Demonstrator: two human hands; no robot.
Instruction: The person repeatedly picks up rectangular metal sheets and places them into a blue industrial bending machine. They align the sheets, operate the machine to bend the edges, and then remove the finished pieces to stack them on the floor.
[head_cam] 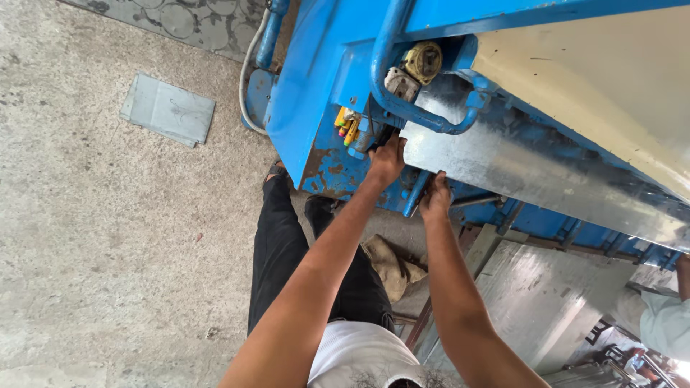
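A big blue machine (316, 86) fills the upper middle, with a shiny galvanised metal sheet (503, 165) lying in its bed. My left hand (387, 159) is pressed against the near left corner of that sheet, by the machine's dark slot, fingers curled on the edge. My right hand (435, 195) grips the sheet's lower edge a little to the right, beside a blue bracket. A curved blue pipe guard (402, 108) arcs just above both hands. Small yellow and red parts (346, 123) stick out left of my left hand.
Rough concrete floor (108, 237) spreads to the left, with a flat grey metal offcut (167, 109) lying on it. More metal sheets (546, 302) are stacked at lower right. A cloth bundle (388, 266) lies by my legs. Another person's arm and pale sleeve (668, 316) show at the right edge.
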